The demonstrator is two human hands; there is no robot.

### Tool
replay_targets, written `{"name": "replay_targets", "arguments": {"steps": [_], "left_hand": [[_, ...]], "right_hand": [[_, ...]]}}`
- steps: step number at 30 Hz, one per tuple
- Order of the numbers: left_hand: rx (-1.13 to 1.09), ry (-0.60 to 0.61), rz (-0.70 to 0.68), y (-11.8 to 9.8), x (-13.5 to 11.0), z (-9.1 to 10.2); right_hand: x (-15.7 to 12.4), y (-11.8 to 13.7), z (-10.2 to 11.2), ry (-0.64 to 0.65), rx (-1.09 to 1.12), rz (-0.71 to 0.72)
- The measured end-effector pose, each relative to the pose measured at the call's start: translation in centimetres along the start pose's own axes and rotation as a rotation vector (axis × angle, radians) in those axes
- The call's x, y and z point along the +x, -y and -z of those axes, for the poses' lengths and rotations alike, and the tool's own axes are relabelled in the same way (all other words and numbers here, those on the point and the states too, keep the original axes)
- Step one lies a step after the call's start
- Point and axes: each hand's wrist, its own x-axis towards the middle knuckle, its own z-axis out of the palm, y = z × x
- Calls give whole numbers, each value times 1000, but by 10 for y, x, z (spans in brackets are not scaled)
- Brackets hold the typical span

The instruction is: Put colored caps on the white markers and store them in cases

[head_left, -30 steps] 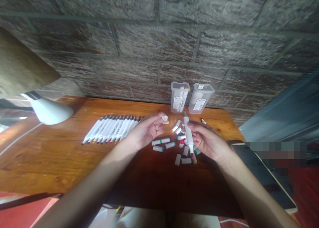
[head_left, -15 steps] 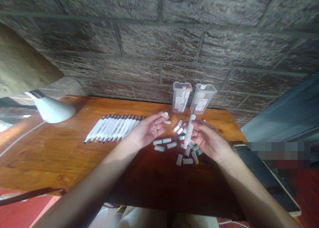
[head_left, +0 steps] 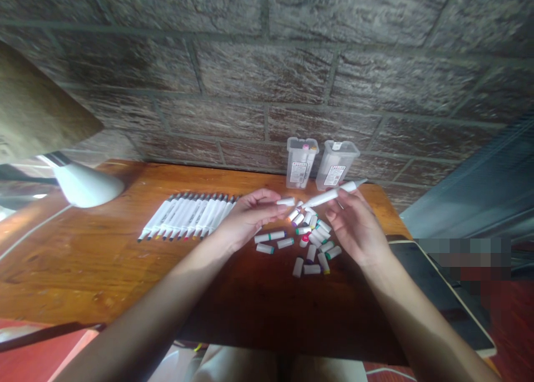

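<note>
Between the thumb and fingers of my left hand (head_left: pixel 254 212) is a white marker cap (head_left: pixel 286 202), its end facing right. My right hand (head_left: pixel 354 226) grips an uncapped white marker (head_left: pixel 323 197), which slants up to the right with one tip towards the cap. A small gap separates cap and marker. Below and between the hands lie several loose marker caps (head_left: pixel 312 269) with coloured ends. To the left of my left hand is a row of white markers (head_left: pixel 187 216), lying side by side, partly hidden at its right end.
Two clear plastic cases (head_left: pixel 302 162) stand at the back; the left one contains some markers. A lamp (head_left: pixel 87 184) is on the left of the wooden table (head_left: pixel 125 271). A dark tablet (head_left: pixel 442 298) lies at the right edge. Behind rises a brick wall (head_left: pixel 233 115).
My right hand has turned the marker from near upright to a flatter slant, its lower tip now towards my left hand. My left hand has turned the cap to face right.
</note>
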Motion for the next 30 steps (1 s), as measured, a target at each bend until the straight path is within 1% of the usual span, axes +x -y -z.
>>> {"name": "replay_targets", "arguments": {"steps": [6, 11, 17, 22, 25, 27, 30], "left_hand": [[122, 6, -60, 3, 0, 0], [162, 0, -125, 4, 1, 2], [190, 8, -149, 4, 2, 4], [364, 20, -296, 3, -4, -4], [447, -6, -377, 4, -8, -9], [486, -34, -411, 6, -10, -11], [515, -31, -433, 8, -10, -9]], "right_hand": [[1, 1, 0, -21, -8, 20], [2, -2, 1, 1, -57, 26], [4, -2, 3, 15, -48, 14], [3, -4, 3, 68, -86, 15], [2, -7, 3, 99, -136, 36], [1, -8, 3, 92, -155, 44], [0, -10, 3, 88, -173, 48]]}}
